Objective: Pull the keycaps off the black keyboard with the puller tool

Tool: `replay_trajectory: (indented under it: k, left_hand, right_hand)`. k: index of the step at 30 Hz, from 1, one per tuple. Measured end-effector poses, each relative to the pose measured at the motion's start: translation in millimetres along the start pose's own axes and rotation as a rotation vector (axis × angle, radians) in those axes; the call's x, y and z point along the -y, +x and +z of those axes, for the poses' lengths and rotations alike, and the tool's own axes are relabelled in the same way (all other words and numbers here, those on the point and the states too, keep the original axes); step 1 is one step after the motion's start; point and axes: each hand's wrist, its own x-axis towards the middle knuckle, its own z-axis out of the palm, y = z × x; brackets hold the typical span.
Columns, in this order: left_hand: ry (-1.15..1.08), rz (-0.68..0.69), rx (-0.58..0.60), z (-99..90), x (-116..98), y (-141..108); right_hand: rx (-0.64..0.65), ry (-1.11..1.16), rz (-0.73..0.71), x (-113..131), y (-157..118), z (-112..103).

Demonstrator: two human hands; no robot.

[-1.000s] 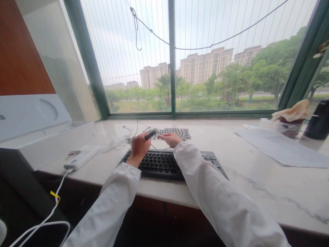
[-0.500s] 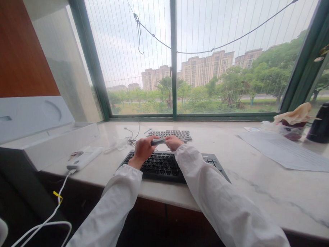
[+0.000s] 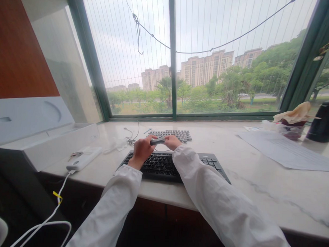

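Above the back edge of a black keyboard (image 3: pixel 161 166), my left hand (image 3: pixel 142 150) is closed on a small dark bar-shaped piece (image 3: pixel 157 141), whose exact kind is too small to tell. At the right end of that piece, the fingers of my right hand (image 3: pixel 173 142) are pinched together; what lies between them is hidden. Much of the keyboard's main field shows bare key sockets, while keys remain on the number block at its right. Just beyond my hands, loose keycaps (image 3: pixel 177 135) lie in rows on the marble top.
A thin cable (image 3: pixel 131 140) and a small blue stick (image 3: pixel 147 131) lie at the back. Left stands a white power strip (image 3: pixel 84 159) beside a clear bin (image 3: pixel 63 148). On the right are paper sheets (image 3: pixel 284 151), a bagged cup (image 3: pixel 293 128) and a black bottle (image 3: pixel 322 122).
My right forearm has shifted slightly left. Both hands keep nearly the same place and grip around the dark piece.
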Motion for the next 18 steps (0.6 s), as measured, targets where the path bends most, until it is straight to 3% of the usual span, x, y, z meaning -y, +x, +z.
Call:
replay_trajectory:
  k: [7,14,18]
  left_hand:
    - [-0.018,-0.017,-0.011,0.5,0,0]
    - [-0.011,-0.089,-0.09,4.3,4,2]
    - [0.004,-0.151,-0.17,7.3,9,5]
  right_hand:
    - [-0.007,-0.008,-0.067,0,-1,1]
    - [-0.26,-0.273,-0.199,3,-9,2]
    - [-0.273,-0.422,-0.26,8,-16,2]
